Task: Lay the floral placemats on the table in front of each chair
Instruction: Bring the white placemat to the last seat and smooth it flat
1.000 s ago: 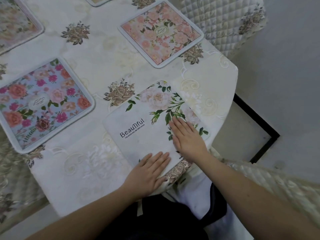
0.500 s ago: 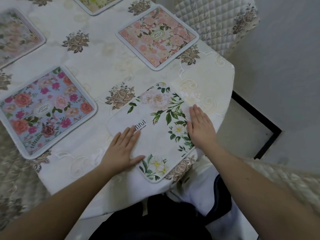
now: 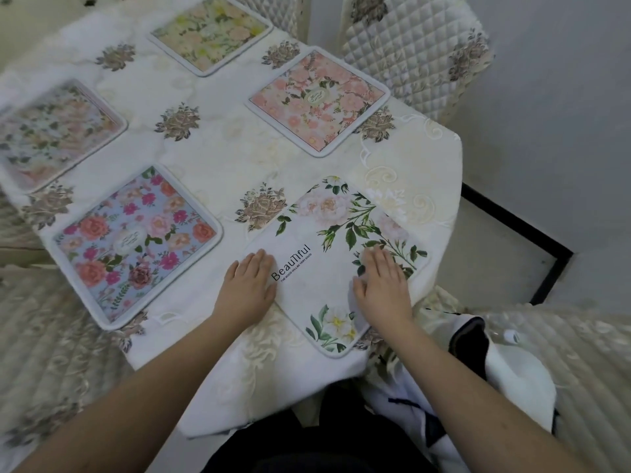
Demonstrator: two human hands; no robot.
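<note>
A white placemat (image 3: 327, 268) with green leaves, pale roses and the word "Beautiful" lies flat at the near right corner of the table (image 3: 222, 145). My left hand (image 3: 247, 288) rests flat on its left edge, fingers together. On the mat's right half my right hand (image 3: 382, 288) lies palm down, fingers apart. Other mats lie flat on the cloth: a blue one (image 3: 136, 244) with red and pink roses to the left, a pink one (image 3: 319, 100) beyond, a yellow-green one (image 3: 210, 32) at the far end, and a pale blurred one (image 3: 54, 134) at far left.
A cream embroidered tablecloth covers the table and hangs over its edges. Quilted chair backs (image 3: 409, 52) stand at the far right, another covered chair (image 3: 563, 363) at near right and one (image 3: 44, 353) at near left. Grey floor (image 3: 495, 240) with a black strip lies right of the table.
My left hand slid from the mat's near edge to its left edge. My right hand moved out to the right edge, then back onto the right half. The mat now lies flat.
</note>
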